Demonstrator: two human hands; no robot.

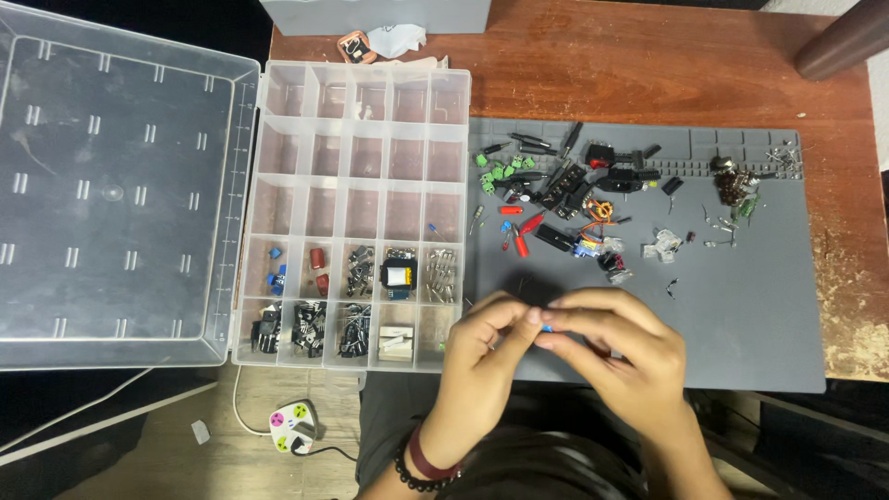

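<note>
My left hand [483, 356] and my right hand [619, 350] meet fingertip to fingertip over the near edge of the grey work mat [759, 324]. Between the pinched fingers sits a tiny blue component [548, 328], mostly hidden. Which hand bears it is hard to tell; both touch it. Just left of my left hand stands a clear plastic compartment box [356, 208], its near rows holding small electronic parts. A pile of loose components [565, 199] lies on the mat beyond my hands.
The box's clear lid [116, 194] lies open flat to the left. A grey bin [375, 14] stands at the table's far edge. A few small parts [736, 190] sit at the mat's far right. A white power plug [292, 428] lies on the floor below.
</note>
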